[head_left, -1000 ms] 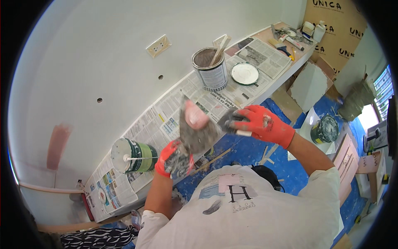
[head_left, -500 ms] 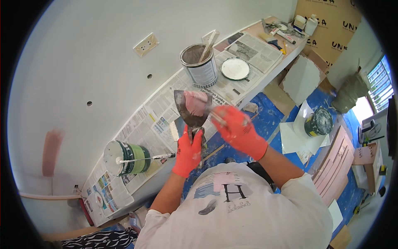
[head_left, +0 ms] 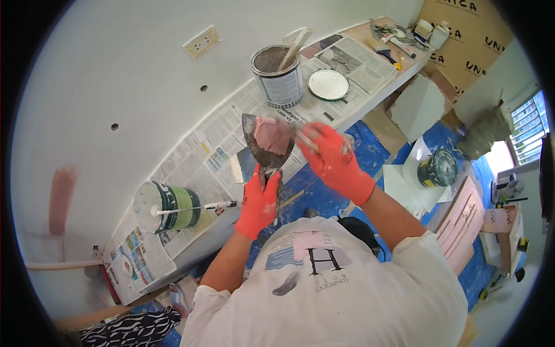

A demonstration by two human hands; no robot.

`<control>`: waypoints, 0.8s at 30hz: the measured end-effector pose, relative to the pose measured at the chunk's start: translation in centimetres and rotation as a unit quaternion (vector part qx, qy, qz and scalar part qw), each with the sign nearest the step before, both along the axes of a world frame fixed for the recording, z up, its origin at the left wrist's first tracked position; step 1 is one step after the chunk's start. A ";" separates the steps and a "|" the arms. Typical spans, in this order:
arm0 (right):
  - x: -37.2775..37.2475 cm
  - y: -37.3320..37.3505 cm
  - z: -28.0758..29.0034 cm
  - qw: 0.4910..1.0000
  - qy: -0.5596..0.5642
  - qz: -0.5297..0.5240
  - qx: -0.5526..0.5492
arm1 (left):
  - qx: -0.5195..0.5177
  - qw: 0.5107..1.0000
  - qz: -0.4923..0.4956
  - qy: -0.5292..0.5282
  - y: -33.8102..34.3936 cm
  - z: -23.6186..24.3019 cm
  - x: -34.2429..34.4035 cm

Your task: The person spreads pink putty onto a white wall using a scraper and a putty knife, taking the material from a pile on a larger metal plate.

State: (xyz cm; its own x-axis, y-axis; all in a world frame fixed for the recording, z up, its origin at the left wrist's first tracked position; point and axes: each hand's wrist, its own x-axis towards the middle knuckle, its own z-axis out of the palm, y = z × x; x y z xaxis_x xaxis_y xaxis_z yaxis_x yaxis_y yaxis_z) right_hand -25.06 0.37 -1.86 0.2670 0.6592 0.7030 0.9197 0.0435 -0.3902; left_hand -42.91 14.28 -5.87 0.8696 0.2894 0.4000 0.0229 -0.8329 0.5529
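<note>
Pink paste (head_left: 270, 136) sits on the face of a broad scraper (head_left: 267, 157), which is held blade-up in front of me, over the table (head_left: 376, 98) and its newspaper (head_left: 193, 165). My left hand (head_left: 259, 202) is closed around the scraper's handle, thumb pointing toward the blade. My right hand (head_left: 334, 157) is beside the blade's right edge, fingers pinched on a second tool (head_left: 313, 134); motion blur hides its outline, and I cannot confirm whether it touches the paste. Step in hand, as I judge it: working the paste on the scraper with the second tool. The next stroke calls for a steady scraper, the second tool laid flat against the blade, and the paste drawn inward from the rim; excess pressure could push it over the side. Beyond the blade, an open can (head_left: 278, 85) with a stick (head_left: 295, 49) leaning inside stands near a round white lid (head_left: 328, 84).
</note>
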 end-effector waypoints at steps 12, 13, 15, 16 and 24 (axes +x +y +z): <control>-0.7 1.0 0.2 0.995 0.093 0.018 -0.021 | -0.205 0.979 0.016 0.002 -0.4 -0.5 0.6; 0.3 1.1 0.0 0.997 0.071 -0.010 -0.019 | -0.189 0.982 0.015 -0.004 -0.4 -1.0 0.3; 0.3 1.2 -0.1 0.998 0.062 -0.017 -0.018 | -0.088 0.996 0.007 -0.009 -0.3 -1.4 0.1; -0.6 1.2 0.0 0.997 0.076 0.004 -0.018 | -0.003 1.000 0.000 -0.008 -0.3 -1.4 0.2; -0.7 1.5 0.8 0.995 0.086 0.006 -0.049 | 0.096 0.995 0.031 0.021 -0.7 -1.3 -0.3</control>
